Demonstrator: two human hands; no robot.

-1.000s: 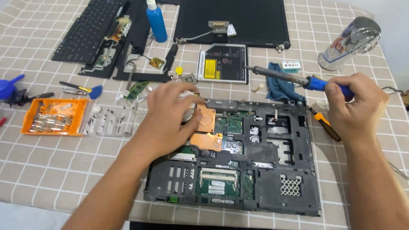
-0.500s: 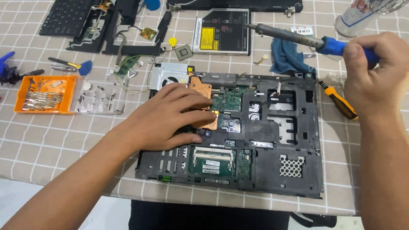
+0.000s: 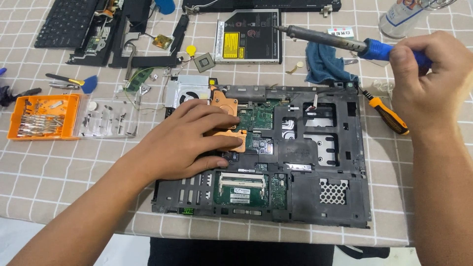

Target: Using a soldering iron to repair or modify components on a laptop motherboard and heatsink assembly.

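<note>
Copper heatsink (image 3: 227, 123) under left hand (image 3: 189, 140); right hand (image 3: 431, 81) grips soldering iron (image 3: 345, 42).

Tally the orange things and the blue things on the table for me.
Orange: 2, a parts tray and a screwdriver handle.
Blue: 3, the soldering iron grip in the right hand, a cloth, a pry pick.
Total: 5

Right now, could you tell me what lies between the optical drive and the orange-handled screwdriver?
In the head view, a crumpled blue cloth lies between the optical drive and the screwdriver.
</note>
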